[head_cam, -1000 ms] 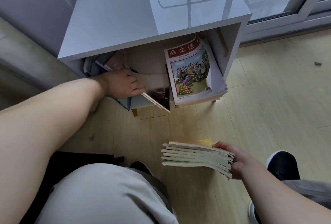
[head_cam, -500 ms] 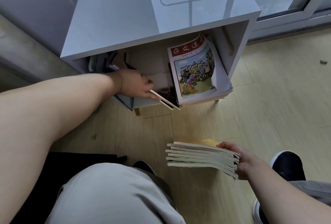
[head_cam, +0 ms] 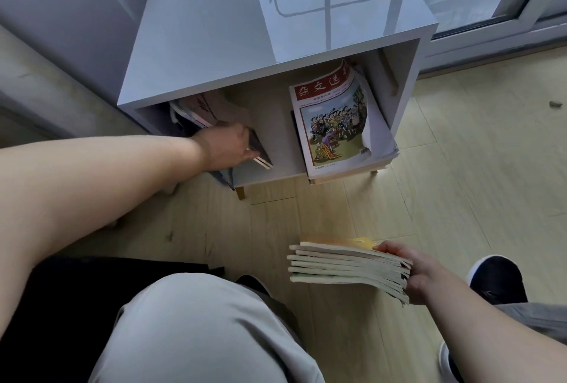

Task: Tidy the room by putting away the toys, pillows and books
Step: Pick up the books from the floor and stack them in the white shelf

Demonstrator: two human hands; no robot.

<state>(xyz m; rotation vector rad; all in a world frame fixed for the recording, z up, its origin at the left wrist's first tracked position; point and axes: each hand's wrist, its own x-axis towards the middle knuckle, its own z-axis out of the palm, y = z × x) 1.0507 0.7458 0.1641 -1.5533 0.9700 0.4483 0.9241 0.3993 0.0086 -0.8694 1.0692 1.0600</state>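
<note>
A white open-front cabinet (head_cam: 276, 33) stands on the wooden floor by the window. Inside on the left, several books lean against the side wall, and my left hand (head_cam: 225, 146) grips a dark thin book (head_cam: 260, 152) pressed against them. On the right of the shelf a magazine (head_cam: 333, 125) with a red title band and a cartoon crowd leans on a pile of papers that sticks out past the shelf edge. My right hand (head_cam: 417, 275) holds a stack of several pale-edged books (head_cam: 343, 266) by the spines, flat, low over the floor.
A sliding window frame (head_cam: 521, 24) runs behind the cabinet on the right. A grey sofa edge (head_cam: 36, 88) lies to the left. My bent knee in grey trousers (head_cam: 196, 330) and a black shoe (head_cam: 497, 275) are in the foreground. A small scrap (head_cam: 554, 103) lies on the floor.
My left hand has swung the dark book from leaning across the middle of the shelf back to the left against the other books. The stack in my right hand has barely moved.
</note>
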